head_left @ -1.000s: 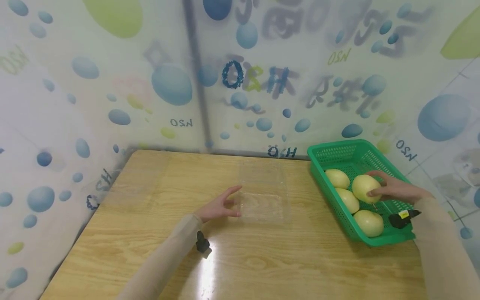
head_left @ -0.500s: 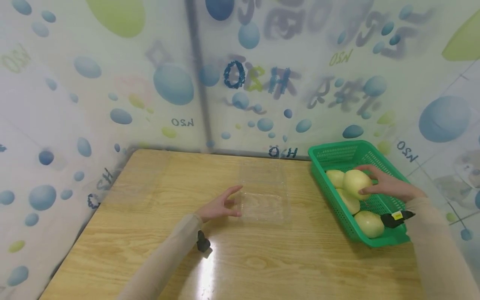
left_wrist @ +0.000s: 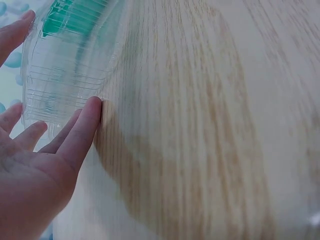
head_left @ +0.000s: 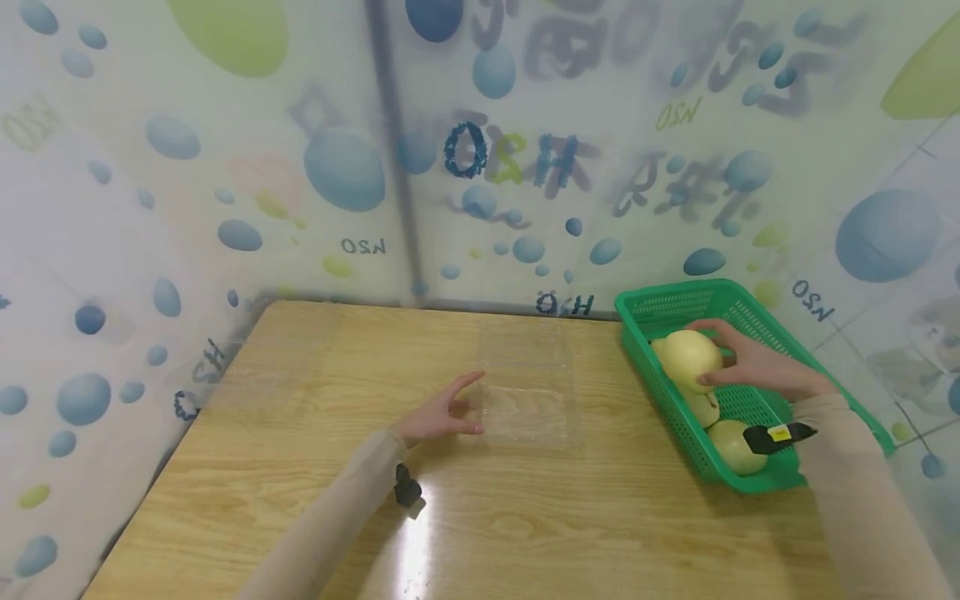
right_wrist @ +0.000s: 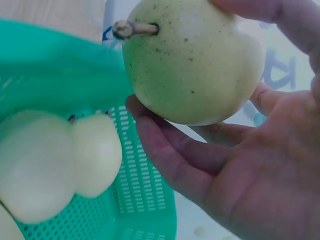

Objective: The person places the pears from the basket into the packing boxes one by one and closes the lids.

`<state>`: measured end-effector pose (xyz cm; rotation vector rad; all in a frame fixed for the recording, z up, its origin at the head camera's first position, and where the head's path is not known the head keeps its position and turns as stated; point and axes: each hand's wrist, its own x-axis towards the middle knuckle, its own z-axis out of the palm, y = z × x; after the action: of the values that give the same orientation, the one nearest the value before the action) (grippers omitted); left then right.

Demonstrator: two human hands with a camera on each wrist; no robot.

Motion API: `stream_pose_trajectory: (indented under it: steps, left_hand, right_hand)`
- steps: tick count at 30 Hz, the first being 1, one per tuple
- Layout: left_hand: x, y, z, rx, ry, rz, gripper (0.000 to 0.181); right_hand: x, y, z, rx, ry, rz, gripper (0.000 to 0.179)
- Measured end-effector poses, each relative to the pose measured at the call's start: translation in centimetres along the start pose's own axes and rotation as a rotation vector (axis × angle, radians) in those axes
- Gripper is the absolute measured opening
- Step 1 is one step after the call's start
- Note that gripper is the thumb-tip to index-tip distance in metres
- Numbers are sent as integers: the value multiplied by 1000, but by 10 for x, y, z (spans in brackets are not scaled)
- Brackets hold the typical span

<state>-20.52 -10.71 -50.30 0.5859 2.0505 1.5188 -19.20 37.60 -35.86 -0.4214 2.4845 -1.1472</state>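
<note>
My right hand (head_left: pixel 761 364) grips a pale yellow-green pear (head_left: pixel 688 358) above the left side of a green plastic basket (head_left: pixel 780 477). In the right wrist view this pear (right_wrist: pixel 192 67) has a stubby brown stem, small dark specks, and fingers curled beneath it. Lower in the basket lie more pears (head_left: pixel 738 447), one of them mostly hidden behind the held one. At mid-table my left hand (head_left: pixel 435 414) has its fingers spread at the left edge of a clear plastic clamshell box (head_left: pixel 525 414). The left wrist view shows fairly straight fingers (left_wrist: pixel 82 130) right at the box's ribbed side.
The wooden table (head_left: pixel 585 533) ends at the back against a wall covering (head_left: pixel 637 125) printed with blue and green drops. The box's transparent lid (head_left: pixel 522 343) lies folded back toward that wall. A glare patch (head_left: pixel 414 542) shows near the front.
My right hand has lifted the pear and carried it left within the basket's area, now overlapping the rear pear. The left hand and the clear box have stayed in place.
</note>
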Motion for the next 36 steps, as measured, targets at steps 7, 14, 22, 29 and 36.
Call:
stream_pose_trajectory:
  steps: [7,14,22,29,36]
  left_hand:
    - [-1,-1,1,-13,6,-3,91]
    - [1,-4,2,-17,9,13,93]
    - [3,-1,-1,-6,10,7,93]
    - [5,0,-4,-9,-10,-4,94]
    - [8,-3,-5,-18,-21,-8,96]
  right_hand:
    - [6,-11,12,41,-15,-32,73]
    - [12,-14,25,92,-28,-57,69]
    - [23,-18,45,159,-54,-88,68]
    - [35,-23,72,197,-89,-52,73]
    - [50,-29,105,262,-140,-49,71]
